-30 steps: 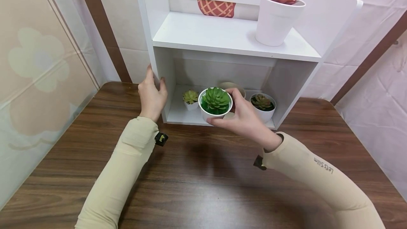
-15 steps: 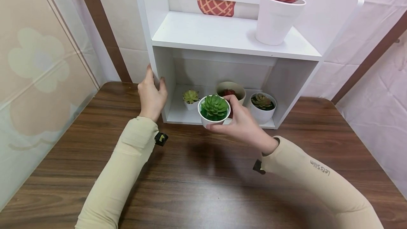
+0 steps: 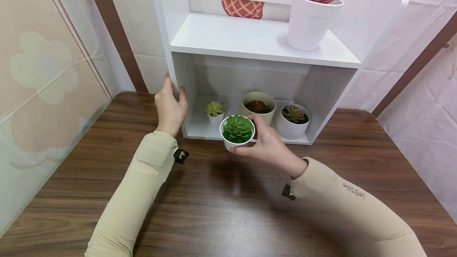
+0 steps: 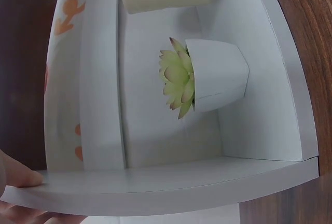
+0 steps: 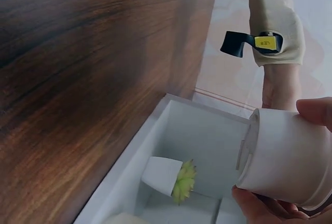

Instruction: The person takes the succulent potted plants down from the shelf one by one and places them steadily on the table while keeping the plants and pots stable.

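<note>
My right hand (image 3: pixel 269 144) holds a green succulent in a white pot (image 3: pixel 237 130), thumb on the near side and fingers round the back. The pot is raised in front of the lower compartment of a white shelf unit (image 3: pixel 235 37); its bare white side and base show in the right wrist view. At the left side panel (image 3: pixel 185 86) of the unit, my left hand (image 3: pixel 170 108) grips the board's edge, thumb inside and fingers outside. A small yellow-green succulent (image 4: pixel 179 79) in a white pot stands inside near that panel.
Also in the lower compartment are a beige pot (image 3: pixel 267 117) with a reddish plant and a white pot (image 3: pixel 292 129) with a brownish-green succulent. A tall white pot (image 3: pixel 310 25) with a red succulent stands above. The unit sits on a brown wooden table (image 3: pixel 228 217).
My right hand has drawn the green succulent pot toward me and slightly left, uncovering the beige pot behind it. The left hand has stayed at the panel.
</note>
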`<state>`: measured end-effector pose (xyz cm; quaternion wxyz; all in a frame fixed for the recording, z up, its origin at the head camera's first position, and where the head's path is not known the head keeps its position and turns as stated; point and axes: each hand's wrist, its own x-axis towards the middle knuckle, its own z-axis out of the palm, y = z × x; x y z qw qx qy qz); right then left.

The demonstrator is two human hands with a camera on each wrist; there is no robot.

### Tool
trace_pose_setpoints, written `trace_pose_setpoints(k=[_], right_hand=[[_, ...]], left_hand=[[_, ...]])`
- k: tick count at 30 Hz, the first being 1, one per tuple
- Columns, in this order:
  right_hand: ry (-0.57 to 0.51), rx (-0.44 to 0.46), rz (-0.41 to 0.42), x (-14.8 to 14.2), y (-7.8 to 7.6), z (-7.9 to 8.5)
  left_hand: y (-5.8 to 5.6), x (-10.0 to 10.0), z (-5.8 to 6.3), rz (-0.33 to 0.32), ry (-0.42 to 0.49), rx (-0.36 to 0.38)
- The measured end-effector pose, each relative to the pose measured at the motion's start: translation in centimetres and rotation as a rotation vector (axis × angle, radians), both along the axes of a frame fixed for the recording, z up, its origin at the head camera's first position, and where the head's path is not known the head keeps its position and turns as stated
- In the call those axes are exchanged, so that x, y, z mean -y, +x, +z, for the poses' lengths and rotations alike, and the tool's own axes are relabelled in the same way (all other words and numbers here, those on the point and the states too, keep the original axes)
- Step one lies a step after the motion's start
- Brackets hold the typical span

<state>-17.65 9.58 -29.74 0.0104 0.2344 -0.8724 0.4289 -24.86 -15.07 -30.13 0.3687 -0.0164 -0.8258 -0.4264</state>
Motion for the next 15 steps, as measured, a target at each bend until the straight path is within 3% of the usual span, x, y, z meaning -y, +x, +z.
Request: trace_pose_setpoints(k=[15], right_hand=[[0.045, 0.029, 0.019, 0.4, 0.1, -1.4]], left_hand=[[0.1, 0.0, 0.0, -0.005, 0.006, 0.007]])
